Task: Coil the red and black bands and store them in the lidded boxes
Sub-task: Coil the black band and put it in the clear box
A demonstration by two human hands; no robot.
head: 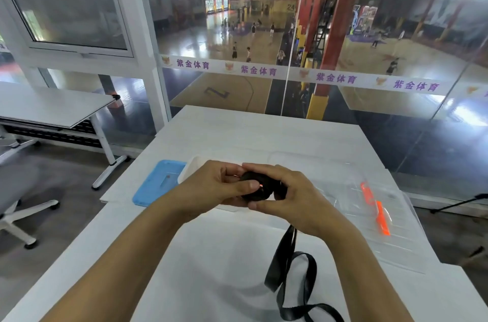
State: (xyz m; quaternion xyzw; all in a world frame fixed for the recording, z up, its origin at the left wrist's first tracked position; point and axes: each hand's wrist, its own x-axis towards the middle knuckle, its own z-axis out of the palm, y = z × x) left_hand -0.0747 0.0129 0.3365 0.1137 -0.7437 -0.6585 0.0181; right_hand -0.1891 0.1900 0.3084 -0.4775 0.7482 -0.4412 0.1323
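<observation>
Both hands meet above the white table (237, 131) and hold a partly coiled black band (257, 187). My left hand (219, 187) grips the coil from the left, thumb laid across it. My right hand (290, 195) curls round it from the right. The band's loose tail (293, 277) hangs down under my right wrist and loops on the table near the front edge. A white box (191, 167) sits just behind my left hand, largely hidden. Its blue lid (158, 181) lies flat to the left. No red band shows.
A clear plastic box with orange clips (375, 205) stands at the right of the table. A glass wall runs behind the table's far edge. To the left stand another white desk (52, 105) and an office chair (15, 205).
</observation>
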